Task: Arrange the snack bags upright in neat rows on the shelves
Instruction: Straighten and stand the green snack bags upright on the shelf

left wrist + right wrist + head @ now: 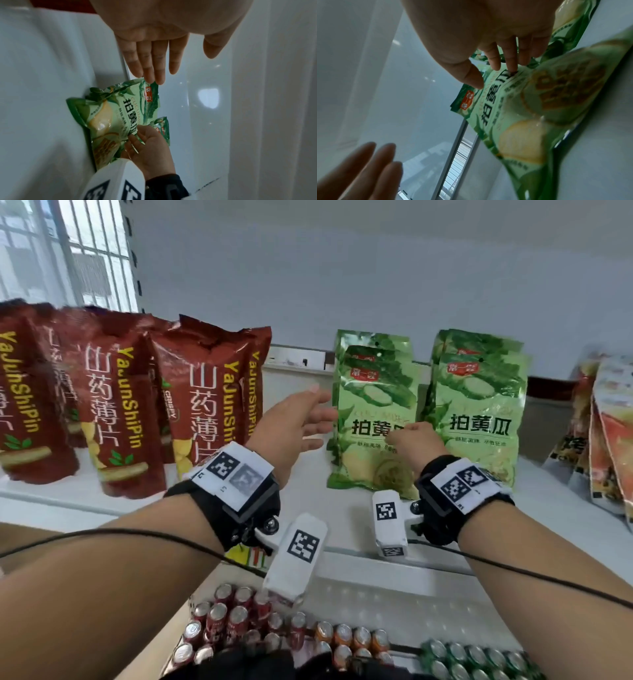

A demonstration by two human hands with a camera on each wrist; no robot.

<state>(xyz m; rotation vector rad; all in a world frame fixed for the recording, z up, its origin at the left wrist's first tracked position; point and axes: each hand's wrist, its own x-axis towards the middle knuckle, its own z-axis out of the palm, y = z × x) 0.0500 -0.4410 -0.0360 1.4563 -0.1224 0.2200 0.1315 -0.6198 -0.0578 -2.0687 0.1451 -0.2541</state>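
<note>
Red bags [120, 405] stand at ten o'clock, while the right hand [416, 445] pinches a leaning green bag [373, 419], left hand [294, 422] spread beside it, straightening unfinished.

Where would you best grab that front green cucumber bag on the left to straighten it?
By its two side edges, about mid-height, coming from the front. The green cucumber bag stands upright, puffy in the middle with flat side seams. The right hand already touches its right side; the left hand hovers open by its left.
</note>
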